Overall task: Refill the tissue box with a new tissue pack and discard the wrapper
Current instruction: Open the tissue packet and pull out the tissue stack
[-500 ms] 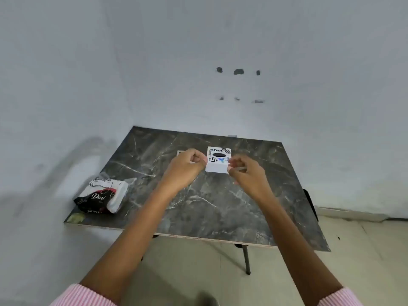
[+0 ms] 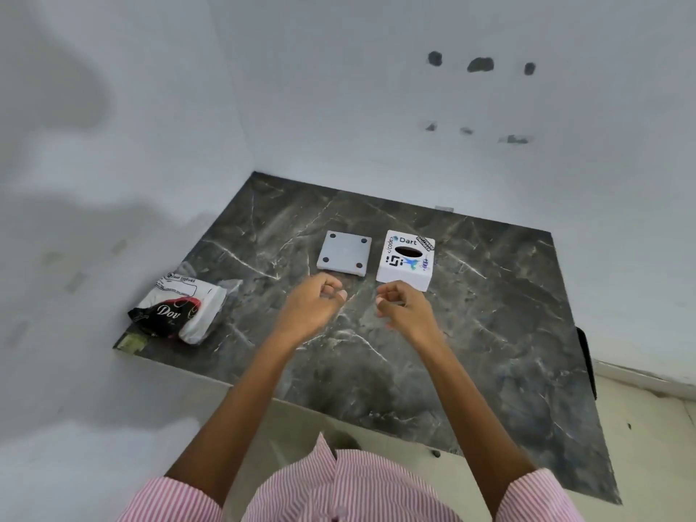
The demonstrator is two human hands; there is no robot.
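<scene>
A white tissue box (image 2: 406, 259) with stickers and an oval slot on top stands on the dark marble table (image 2: 489, 333). Its grey square base plate (image 2: 344, 253), with dark round feet at the corners, lies flat just left of it. The new tissue pack (image 2: 180, 310), in a black, red and white wrapper, lies near the table's left edge. My left hand (image 2: 312, 307) hovers in front of the plate, fingers loosely curled, holding nothing. My right hand (image 2: 405, 308) hovers in front of the box, fingers also curled and empty.
The table stands in a corner, with white walls behind and to the left. Pale floor shows at the right and below the near edge. A dark chair edge (image 2: 585, 359) sticks out past the table's right side.
Both hands have drawn back toward me from the box and plate. The grey plate, hidden under my left hand before, now lies uncovered. The camera has tilted down.
</scene>
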